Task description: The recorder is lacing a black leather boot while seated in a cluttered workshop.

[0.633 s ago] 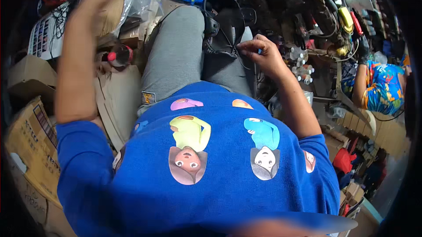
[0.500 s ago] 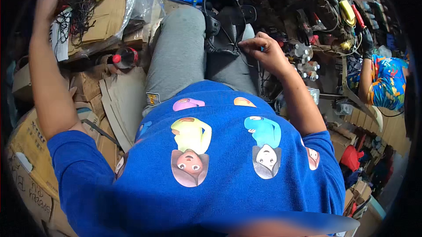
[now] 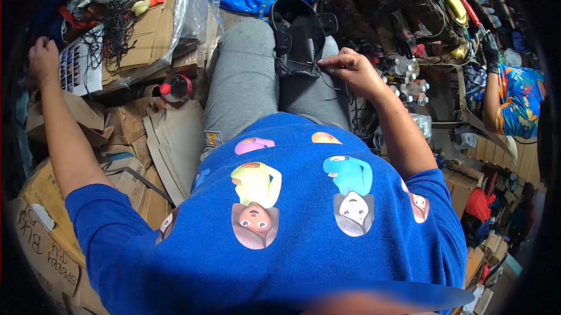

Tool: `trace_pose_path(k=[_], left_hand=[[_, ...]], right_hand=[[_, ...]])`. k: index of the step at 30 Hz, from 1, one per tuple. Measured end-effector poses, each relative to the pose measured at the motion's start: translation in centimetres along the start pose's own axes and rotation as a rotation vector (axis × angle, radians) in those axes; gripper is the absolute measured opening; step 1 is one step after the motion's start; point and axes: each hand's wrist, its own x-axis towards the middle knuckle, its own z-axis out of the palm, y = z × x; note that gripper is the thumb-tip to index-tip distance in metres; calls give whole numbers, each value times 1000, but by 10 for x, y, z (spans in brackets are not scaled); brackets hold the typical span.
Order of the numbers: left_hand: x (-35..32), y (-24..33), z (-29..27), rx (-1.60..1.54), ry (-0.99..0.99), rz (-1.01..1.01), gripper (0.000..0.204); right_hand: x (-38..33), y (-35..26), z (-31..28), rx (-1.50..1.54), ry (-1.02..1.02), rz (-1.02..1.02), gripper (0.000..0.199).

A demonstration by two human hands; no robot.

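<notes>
From the head view, the black shoe [image 3: 301, 37] lies on my lap at twelve o'clock. My right hand [image 3: 345, 70] sits at its four o'clock side, fingers pinched narrow on a thin thread. I judge it best to keep that thread taut and pull along the seam, steadying the shoe with my knees. My left hand [image 3: 44, 58] reaches far out to ten o'clock, fingers curled at the edge of a printed card [image 3: 79, 70] on the cardboard [image 3: 152, 29]; I cannot tell whether they grip anything.
</notes>
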Motion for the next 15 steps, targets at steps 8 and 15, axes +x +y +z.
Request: trace_pose_path(k=[8, 15], left_hand=[[-66, 183, -93, -872, -113, 211, 44], [-186, 356, -208, -1290, -345, 645, 18]], right_hand=[[-19, -27, 17, -598, 171, -103, 31], [-29, -31, 23, -664, 206, -134, 34]])
